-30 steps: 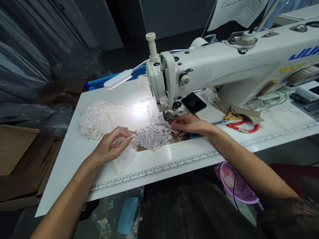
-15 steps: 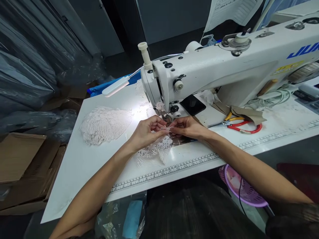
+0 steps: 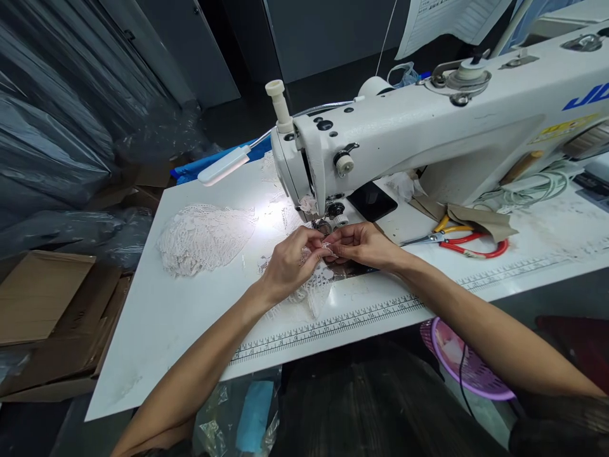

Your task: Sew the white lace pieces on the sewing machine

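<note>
On the white ruler-edged table (image 3: 176, 317), pale lace (image 3: 316, 295) is being held near the industrial sewing machine's head (image 3: 297, 168). Its edge is being pinched between thumb and fingers by the left hand (image 3: 289, 263) and the right hand (image 3: 364, 246), both forearms being angled inward.

White table (image 3: 137, 355) with a machine (image 3: 399, 136), lace and tools on top.
The table spanned the frame from lower left to right, a ruler scale (image 3: 333, 327) along its near edge. A lace pile (image 3: 202, 240) lay left of centre; a lace piece (image 3: 314, 295) trailed onto the tabletop at the centre. The machine stood at upper right, a dark phone (image 3: 372, 202) under its arm. Farther right lay scissors (image 3: 436, 238), brown paper (image 3: 483, 218) touching them, and a coiled cord (image 3: 542, 193).
</note>
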A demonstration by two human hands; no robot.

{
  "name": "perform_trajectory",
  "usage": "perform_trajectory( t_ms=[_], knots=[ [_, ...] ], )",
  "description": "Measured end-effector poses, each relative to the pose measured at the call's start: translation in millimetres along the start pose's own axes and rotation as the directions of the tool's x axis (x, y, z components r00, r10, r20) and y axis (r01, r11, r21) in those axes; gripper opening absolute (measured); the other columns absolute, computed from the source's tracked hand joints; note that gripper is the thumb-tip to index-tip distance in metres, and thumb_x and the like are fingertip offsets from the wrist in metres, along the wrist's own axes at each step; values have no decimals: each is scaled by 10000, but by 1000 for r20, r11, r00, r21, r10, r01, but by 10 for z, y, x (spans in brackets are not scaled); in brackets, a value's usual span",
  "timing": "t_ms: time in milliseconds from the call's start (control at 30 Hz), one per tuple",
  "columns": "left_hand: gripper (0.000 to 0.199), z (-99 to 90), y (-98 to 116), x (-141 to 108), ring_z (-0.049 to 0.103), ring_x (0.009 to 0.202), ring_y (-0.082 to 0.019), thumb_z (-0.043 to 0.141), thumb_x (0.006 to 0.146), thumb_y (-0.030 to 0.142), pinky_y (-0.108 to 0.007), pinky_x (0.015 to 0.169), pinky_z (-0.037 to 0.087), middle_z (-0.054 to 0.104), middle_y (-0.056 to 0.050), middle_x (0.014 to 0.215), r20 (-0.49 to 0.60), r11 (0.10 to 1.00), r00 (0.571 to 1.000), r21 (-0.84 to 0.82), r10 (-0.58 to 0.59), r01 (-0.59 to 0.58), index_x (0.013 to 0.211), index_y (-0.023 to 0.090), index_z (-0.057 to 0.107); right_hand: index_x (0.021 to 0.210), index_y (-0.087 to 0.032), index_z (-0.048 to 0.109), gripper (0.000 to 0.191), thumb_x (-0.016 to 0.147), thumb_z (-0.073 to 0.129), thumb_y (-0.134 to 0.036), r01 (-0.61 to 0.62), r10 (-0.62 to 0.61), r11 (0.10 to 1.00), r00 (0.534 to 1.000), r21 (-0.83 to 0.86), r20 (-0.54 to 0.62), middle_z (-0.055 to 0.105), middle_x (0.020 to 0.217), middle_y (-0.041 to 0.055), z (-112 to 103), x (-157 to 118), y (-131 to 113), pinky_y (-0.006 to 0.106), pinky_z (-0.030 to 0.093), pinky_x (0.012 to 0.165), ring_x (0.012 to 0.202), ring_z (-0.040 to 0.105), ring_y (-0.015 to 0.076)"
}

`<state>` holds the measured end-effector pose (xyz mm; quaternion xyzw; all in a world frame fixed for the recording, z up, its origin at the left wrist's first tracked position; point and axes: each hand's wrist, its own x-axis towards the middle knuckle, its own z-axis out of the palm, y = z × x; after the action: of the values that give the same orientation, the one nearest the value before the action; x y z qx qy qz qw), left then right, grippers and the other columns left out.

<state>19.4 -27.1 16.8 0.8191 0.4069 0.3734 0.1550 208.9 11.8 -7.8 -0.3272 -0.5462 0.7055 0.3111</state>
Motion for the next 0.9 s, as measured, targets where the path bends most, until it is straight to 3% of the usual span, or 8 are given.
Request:
perform_trajectory(
  t_ms=[67,167,433,633,733,900],
  knots=[
    [358,23,-7,-20,661,738,-138,681,848,378,-287,659,580,660,-52,902,-49,999,998,8,-45,45,1081,163,515,897,-152,699,263,714,784,-321,-1,1,1000,1000,13,16,727,803,53,3,-11,-8,266,587,654,735,695,158],
    [476,24,-27,-35,678,733,-136,681,842,418,-290,660,589,670,-103,1036,-17,994,994,-41,-106,106,1162,155,446,915,-149,701,229,742,748,-291,14,-13,1000,998,-13,53,726,815,50,-2,-24,-5,259,578,670,738,690,149],
    [472,-25,-63,-24,701,763,-151,643,879,342,-303,720,599,725,-66,939,138,981,979,-106,-148,163,1253,172,412,1035,-153,672,197,862,602,-217,110,-93,985,988,-136,123,717,893,43,-22,-58,8,254,562,725,792,680,133],
    [445,-47,-50,-12,703,785,-161,642,875,340,-309,738,597,723,-53,884,96,986,985,-79,-141,149,1236,172,444,1105,-170,592,290,856,653,-306,126,-106,980,985,-154,134,696,932,50,-29,-83,-28,231,547,653,775,657,133],
    [421,-54,-36,-12,705,787,-164,638,879,338,-312,740,591,723,-53,872,41,987,989,-66,-142,144,1223,170,462,1108,-161,584,385,796,726,-338,152,-136,981,982,-117,133,691,1016,74,-16,-78,-22,296,568,772,890,671,173],
    [465,-58,-36,-17,712,800,-178,690,841,357,-350,802,585,727,-41,834,16,984,986,-68,-167,167,1212,174,478,1119,-159,632,339,823,700,-310,156,-146,981,985,-113,87,710,1043,81,4,-43,28,361,560,876,994,671,209]
  ],
)
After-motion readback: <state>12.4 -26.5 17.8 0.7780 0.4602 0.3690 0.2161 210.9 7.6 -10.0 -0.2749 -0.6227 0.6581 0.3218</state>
